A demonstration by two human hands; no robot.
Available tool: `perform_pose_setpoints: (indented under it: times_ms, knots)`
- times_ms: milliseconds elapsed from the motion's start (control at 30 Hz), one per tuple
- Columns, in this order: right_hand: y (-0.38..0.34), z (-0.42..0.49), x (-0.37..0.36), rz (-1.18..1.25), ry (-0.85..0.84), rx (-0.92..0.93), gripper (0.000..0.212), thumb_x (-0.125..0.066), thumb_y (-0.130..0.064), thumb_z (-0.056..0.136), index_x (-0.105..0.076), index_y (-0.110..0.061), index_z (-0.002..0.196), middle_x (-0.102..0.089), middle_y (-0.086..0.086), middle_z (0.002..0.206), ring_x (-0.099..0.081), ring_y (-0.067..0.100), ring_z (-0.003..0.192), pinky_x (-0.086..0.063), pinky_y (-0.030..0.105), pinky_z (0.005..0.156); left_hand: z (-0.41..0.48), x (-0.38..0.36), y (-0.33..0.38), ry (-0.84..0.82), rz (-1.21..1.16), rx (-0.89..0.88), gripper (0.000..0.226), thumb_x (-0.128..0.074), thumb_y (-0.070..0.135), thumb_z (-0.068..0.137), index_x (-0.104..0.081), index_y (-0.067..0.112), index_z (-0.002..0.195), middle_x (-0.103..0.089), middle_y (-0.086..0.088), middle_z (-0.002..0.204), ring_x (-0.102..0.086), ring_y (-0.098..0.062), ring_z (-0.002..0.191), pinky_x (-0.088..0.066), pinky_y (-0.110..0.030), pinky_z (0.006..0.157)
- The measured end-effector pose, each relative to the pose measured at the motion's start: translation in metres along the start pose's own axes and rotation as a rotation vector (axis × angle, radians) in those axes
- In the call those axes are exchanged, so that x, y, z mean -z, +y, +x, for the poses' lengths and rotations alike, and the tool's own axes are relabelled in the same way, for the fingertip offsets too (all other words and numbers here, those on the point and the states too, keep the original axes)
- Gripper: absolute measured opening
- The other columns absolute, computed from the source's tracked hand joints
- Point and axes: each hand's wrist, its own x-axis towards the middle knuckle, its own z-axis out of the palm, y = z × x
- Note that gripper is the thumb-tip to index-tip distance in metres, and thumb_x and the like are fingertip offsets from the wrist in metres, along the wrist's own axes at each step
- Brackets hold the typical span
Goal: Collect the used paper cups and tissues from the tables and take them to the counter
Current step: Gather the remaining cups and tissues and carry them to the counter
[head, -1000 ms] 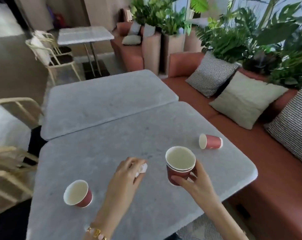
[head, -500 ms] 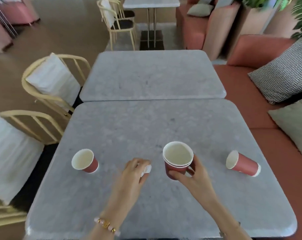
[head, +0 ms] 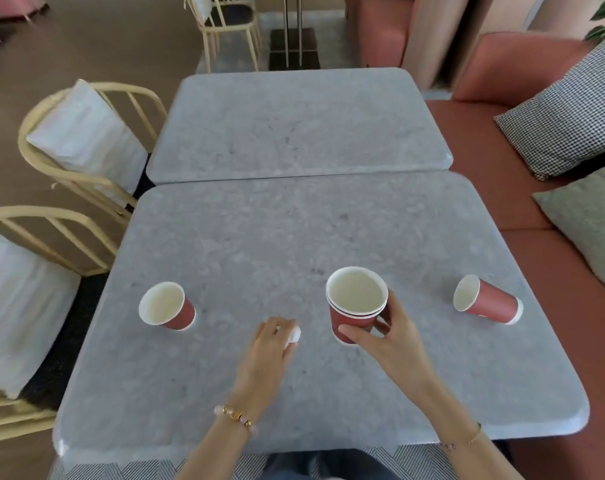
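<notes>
My right hand [head: 389,336] grips a stack of red paper cups [head: 356,303], nested one inside another, just above the grey table [head: 294,237]. My left hand [head: 271,344] holds a small white crumpled tissue [head: 295,334] in its fingertips, close to the tabletop and left of the stack. A single red cup [head: 166,305] stands upright on the table to the left. Another red cup [head: 486,303] lies on its side near the table's right edge, its mouth facing left.
A second grey table [head: 294,126] butts against the far edge. Cream metal chairs [head: 86,140] with white cushions stand on the left. A terracotta bench [head: 522,188] with cushions [head: 567,109] runs along the right. Another chair and a table base stand farther back.
The view has swung left and tilted down, bringing the chairs into sight. Both hands keep their holds on the tissue and the cup stack, nearly unmoved over the table.
</notes>
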Motion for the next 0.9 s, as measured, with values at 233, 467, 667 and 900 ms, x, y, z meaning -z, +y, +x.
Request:
perform_pose_setpoints:
  times_ms: [233, 467, 667, 900]
  knots:
    - [0.005, -0.002, 0.003, -0.017, 0.022, -0.005, 0.063, -0.084, -0.010, 0.066, -0.055, -0.042, 0.112, -0.066, -0.022, 0.107, -0.062, -0.002, 0.100, -0.048, 0.011, 0.079, -0.011, -0.029, -0.022, -0.101, 0.076, 0.043, 0.027, -0.054, 0.020, 0.093, -0.056, 0.021, 0.120, -0.053, 0.004, 0.115, -0.046, -0.014, 0.104, -0.042, -0.022, 0.070]
    - [0.004, 0.003, 0.000, -0.019, -0.003, -0.017, 0.064, -0.084, -0.014, 0.065, -0.054, -0.044, 0.113, -0.065, -0.022, 0.109, -0.061, -0.002, 0.101, -0.049, 0.012, 0.078, -0.011, -0.037, -0.030, -0.179, 0.140, 0.046, 0.032, -0.051, 0.023, 0.094, -0.049, 0.024, 0.126, -0.049, 0.005, 0.122, -0.042, -0.012, 0.109, -0.046, -0.021, 0.080]
    - [-0.002, 0.006, -0.009, -0.028, -0.036, 0.002, 0.063, -0.084, -0.013, 0.065, -0.054, -0.045, 0.110, -0.065, -0.025, 0.107, -0.061, -0.004, 0.099, -0.048, 0.010, 0.077, -0.011, -0.032, -0.031, -0.217, 0.246, 0.044, 0.044, -0.048, 0.039, 0.092, -0.038, 0.032, 0.134, -0.044, 0.011, 0.129, -0.041, -0.014, 0.115, -0.038, -0.026, 0.092]
    - [-0.010, 0.009, -0.021, -0.041, -0.056, 0.008, 0.063, -0.083, -0.012, 0.064, -0.054, -0.042, 0.110, -0.066, -0.022, 0.104, -0.062, -0.004, 0.098, -0.048, 0.014, 0.080, -0.011, -0.003, -0.023, -0.042, 0.256, 0.000, 0.043, -0.044, 0.043, 0.093, -0.042, 0.027, 0.132, -0.049, 0.008, 0.129, -0.045, -0.018, 0.115, -0.037, -0.031, 0.093]
